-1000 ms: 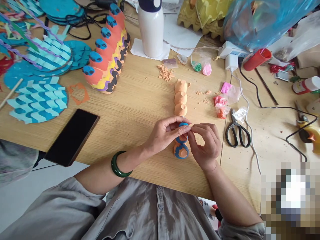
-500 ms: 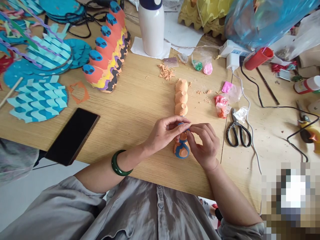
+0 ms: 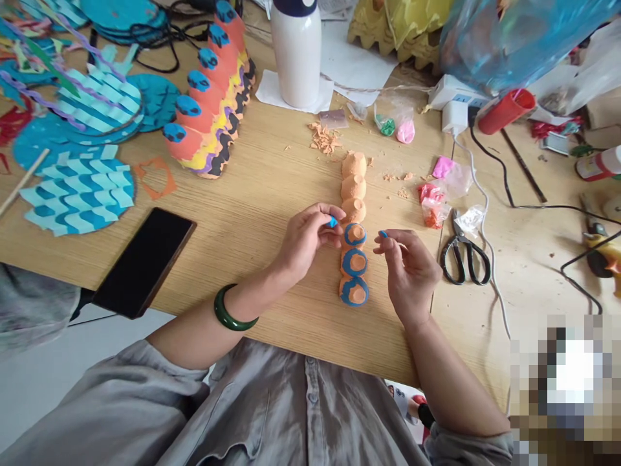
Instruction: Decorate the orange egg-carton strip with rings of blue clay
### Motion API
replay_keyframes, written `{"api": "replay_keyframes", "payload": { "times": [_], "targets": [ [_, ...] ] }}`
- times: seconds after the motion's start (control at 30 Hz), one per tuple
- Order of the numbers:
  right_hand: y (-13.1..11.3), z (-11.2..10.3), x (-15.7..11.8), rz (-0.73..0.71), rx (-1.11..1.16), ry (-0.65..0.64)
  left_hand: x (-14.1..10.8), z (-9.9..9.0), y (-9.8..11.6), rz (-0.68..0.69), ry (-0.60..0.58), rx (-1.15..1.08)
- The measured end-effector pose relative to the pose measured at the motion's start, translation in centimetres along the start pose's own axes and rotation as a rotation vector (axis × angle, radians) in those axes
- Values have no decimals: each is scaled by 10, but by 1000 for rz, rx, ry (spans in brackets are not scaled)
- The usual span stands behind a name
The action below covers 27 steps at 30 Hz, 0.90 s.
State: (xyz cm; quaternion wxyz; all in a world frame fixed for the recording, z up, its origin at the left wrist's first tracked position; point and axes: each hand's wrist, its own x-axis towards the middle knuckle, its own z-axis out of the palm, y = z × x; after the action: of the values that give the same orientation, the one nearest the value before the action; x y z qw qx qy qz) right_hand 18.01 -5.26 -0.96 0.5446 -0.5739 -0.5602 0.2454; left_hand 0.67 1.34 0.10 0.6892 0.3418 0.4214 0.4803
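Observation:
An orange egg-carton strip (image 3: 354,186) with a row of bumps lies on the wooden table. Blue clay rings (image 3: 346,263) circle the bumps at its near end; the far bumps are plain orange. Just left of the strip, my left hand (image 3: 305,243) pinches a lump of blue clay (image 3: 332,221) between thumb and fingers. On the other side, my right hand (image 3: 411,272) holds a small blue clay piece (image 3: 383,233) at its fingertips. Both hands are apart from the strip or nearly so; whether the left fingertips touch it I cannot tell.
Black-handled pliers (image 3: 464,255) lie to the right, near bags of red clay (image 3: 431,204) and a white cable (image 3: 478,194). A phone (image 3: 144,262) rests at the left. Behind stand a painted egg-carton piece (image 3: 213,97) and a white bottle (image 3: 297,61). Orange scraps (image 3: 325,138) are scattered beyond the strip.
My hands have drawn apart from over the strip, left hand to the left, right hand to the right, each with blue clay. The ringed bumps beneath are now uncovered.

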Motion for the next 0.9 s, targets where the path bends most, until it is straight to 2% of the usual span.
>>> {"api": "replay_keyframes", "payload": {
  "times": [0.07,0.13,0.2,0.27,0.3,0.4,0.5,0.6,0.67,0.73,0.8,0.9],
  "targets": [
    [0,2,3,136,23,-13,5,-6,3,-49,4,12],
    [1,4,5,221,65,-13,7,-14,4,-45,-48,253],
    [4,6,4,250,118,-9,8,-21,5,-18,-74,587],
    [7,8,3,251,180,-24,8,-25,6,-44,-100,734],
    [9,9,2,250,210,-38,7,-25,6,-69,-124,737],
    [14,11,0,230,252,-59,6,-19,10,-207,-180,508],
    [15,11,1,175,260,-44,5,-9,13,-419,-95,146],
    [15,10,1,141,271,-54,5,-2,13,-498,-3,-97],
    [13,10,0,127,241,-63,4,-1,12,-504,26,-159],
    [12,9,-1,95,193,-74,3,-1,11,-512,8,-168],
    [11,8,-3,35,127,-78,2,-2,11,-511,-56,-154],
    [9,7,-3,-135,-40,-50,1,-2,11,-478,-157,-148]
  ]
}}
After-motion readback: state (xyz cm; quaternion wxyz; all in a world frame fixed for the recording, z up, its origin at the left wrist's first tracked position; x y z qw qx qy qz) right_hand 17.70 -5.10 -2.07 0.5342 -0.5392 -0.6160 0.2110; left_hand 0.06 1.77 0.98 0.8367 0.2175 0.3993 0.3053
